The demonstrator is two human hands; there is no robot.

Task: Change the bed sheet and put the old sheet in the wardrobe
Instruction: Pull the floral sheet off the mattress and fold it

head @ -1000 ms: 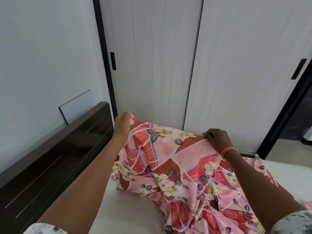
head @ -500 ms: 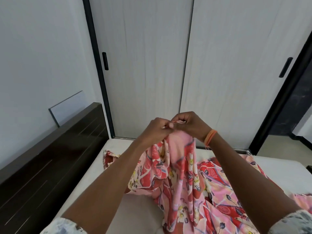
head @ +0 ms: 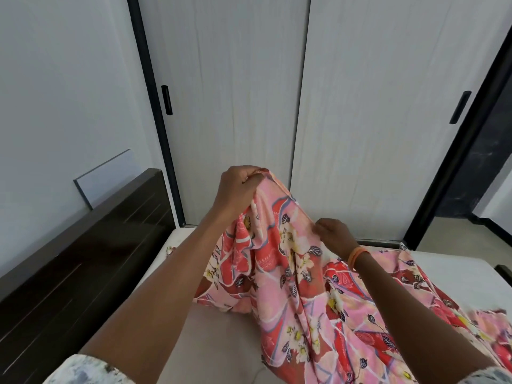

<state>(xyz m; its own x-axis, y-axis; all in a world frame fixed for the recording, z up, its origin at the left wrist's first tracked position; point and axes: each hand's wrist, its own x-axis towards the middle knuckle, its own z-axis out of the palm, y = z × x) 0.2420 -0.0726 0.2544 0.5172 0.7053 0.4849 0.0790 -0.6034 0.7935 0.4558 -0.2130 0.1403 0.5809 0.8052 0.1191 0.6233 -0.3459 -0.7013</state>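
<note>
A home bedroom.
A bed with a bare pale mattress (head: 227, 339) and a dark wooden headboard (head: 83, 261) stands against a plain white wall (head: 63, 92), beside a wardrobe (head: 304, 106) with two pale sliding doors in black frames; a floral sheet (head: 304, 286) lies across the bed.

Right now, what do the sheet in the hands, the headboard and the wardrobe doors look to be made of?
Sheet: thin woven cloth, probably cotton, matte; it hangs in soft folds, printed with pink and red flowers. Headboard: dark wood or wood-look board, slightly glossy, with grooved lines. Wardrobe doors: pale laminate with faint vertical grain, black handles.
</note>
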